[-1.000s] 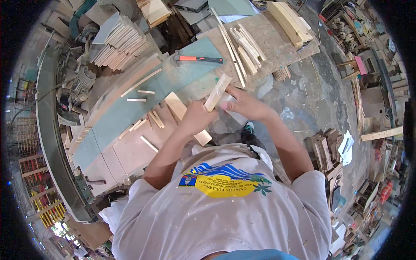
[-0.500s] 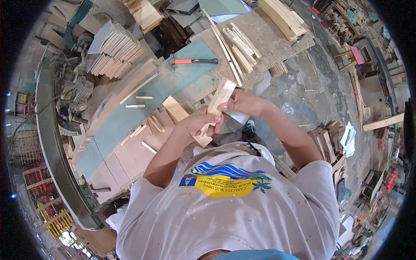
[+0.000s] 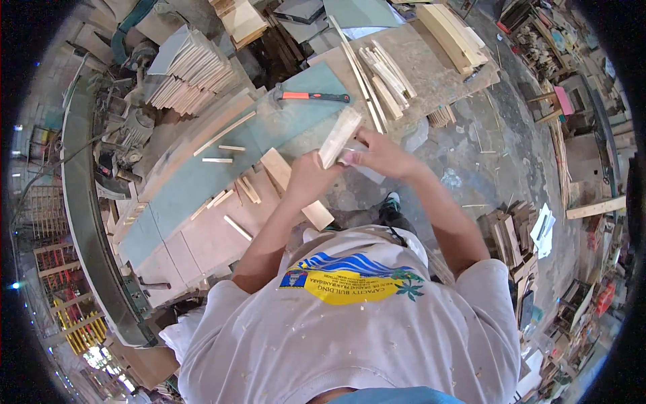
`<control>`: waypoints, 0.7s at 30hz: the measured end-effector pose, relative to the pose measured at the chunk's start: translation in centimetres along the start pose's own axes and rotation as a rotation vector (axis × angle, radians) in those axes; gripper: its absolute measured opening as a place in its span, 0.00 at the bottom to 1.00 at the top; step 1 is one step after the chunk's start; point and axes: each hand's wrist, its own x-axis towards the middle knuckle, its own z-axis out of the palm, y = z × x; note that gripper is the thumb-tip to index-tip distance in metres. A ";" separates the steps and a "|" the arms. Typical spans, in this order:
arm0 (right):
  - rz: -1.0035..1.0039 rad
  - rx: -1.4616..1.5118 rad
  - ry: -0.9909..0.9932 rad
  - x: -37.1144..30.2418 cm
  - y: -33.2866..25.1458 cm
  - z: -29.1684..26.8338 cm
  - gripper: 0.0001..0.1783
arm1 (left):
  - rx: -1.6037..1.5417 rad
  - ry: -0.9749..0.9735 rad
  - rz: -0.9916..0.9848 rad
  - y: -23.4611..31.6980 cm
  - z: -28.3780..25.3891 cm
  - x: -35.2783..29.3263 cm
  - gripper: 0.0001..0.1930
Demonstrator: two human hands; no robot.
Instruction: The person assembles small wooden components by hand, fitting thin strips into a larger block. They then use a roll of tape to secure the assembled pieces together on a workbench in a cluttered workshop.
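A short, pale wooden piece (image 3: 341, 137) is held up in front of me, tilted with its far end leaning right. My left hand (image 3: 313, 180) is closed around its lower end. At its right side, my right hand (image 3: 383, 156) has curled fingers against the edge, with the thumb bent beside a small pale patch; part of this grip is hidden. Under my left wrist, a flat wooden board (image 3: 276, 166) reaches past the table edge. A claw hammer (image 3: 313, 96) with an orange and black handle lies on the table beyond my hands.
Thin wooden strips (image 3: 247, 190) lie scattered on the worktable (image 3: 182, 202). Longer battens (image 3: 387, 74) and thick beams (image 3: 451, 37) rest at its far right. Stacked panels (image 3: 192, 71) stand at the far left, near a motor (image 3: 134, 128). Offcuts (image 3: 505, 236) are piled on the right floor.
The wooden piece has turned in my hands, and its notched lower end is now out of sight. My left hand has shifted up around it. The whole view has moved slightly.
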 end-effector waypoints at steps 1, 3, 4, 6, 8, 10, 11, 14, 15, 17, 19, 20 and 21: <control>-0.008 0.078 -0.024 -0.2 0.8 -0.2 0.41 | -0.139 -0.092 -0.071 0.6 -0.1 -0.4 0.19; -0.033 0.226 -0.064 -0.3 2.5 -0.6 0.43 | -0.413 -0.279 -0.204 3.1 -0.8 -0.7 0.17; -0.028 0.237 -0.094 -0.5 1.7 -0.8 0.46 | -0.462 -0.324 -0.224 3.8 -1.3 -0.9 0.15; -0.018 0.260 -0.162 -0.9 -0.5 -1.2 0.51 | -0.560 -0.404 -0.270 4.5 -2.1 -1.4 0.12; -0.003 0.287 -0.187 -0.8 -0.2 -1.5 0.50 | -0.632 -0.450 -0.298 4.6 -1.9 -1.1 0.12; 0.020 0.300 -0.189 -0.9 0.2 -1.6 0.47 | -0.710 -0.494 -0.325 4.5 -1.7 -0.9 0.12; 0.037 0.300 -0.178 -1.0 0.4 -1.6 0.43 | -0.752 -0.514 -0.337 4.2 -1.5 -0.7 0.12; 0.109 0.233 -0.138 -0.7 1.9 -1.5 0.36 | -0.729 -0.563 -0.333 1.9 -0.6 0.8 0.16; 0.139 0.200 -0.124 -0.6 2.5 -1.4 0.35 | -0.698 -0.577 -0.325 1.0 -0.2 1.1 0.18; 0.150 0.245 -0.051 -0.4 3.0 -1.0 0.32 | -0.183 -0.146 -0.014 1.1 1.1 1.1 0.17; 0.154 0.280 0.009 -0.1 3.1 -1.0 0.32 | 0.173 0.174 0.177 1.7 2.4 0.7 0.18; 0.147 0.297 0.021 0.2 2.9 -0.8 0.34 | 0.278 0.282 0.206 2.6 2.6 0.0 0.19; 0.141 0.314 0.033 0.5 2.6 -0.6 0.36 | 0.384 0.391 0.234 3.1 2.6 -0.3 0.21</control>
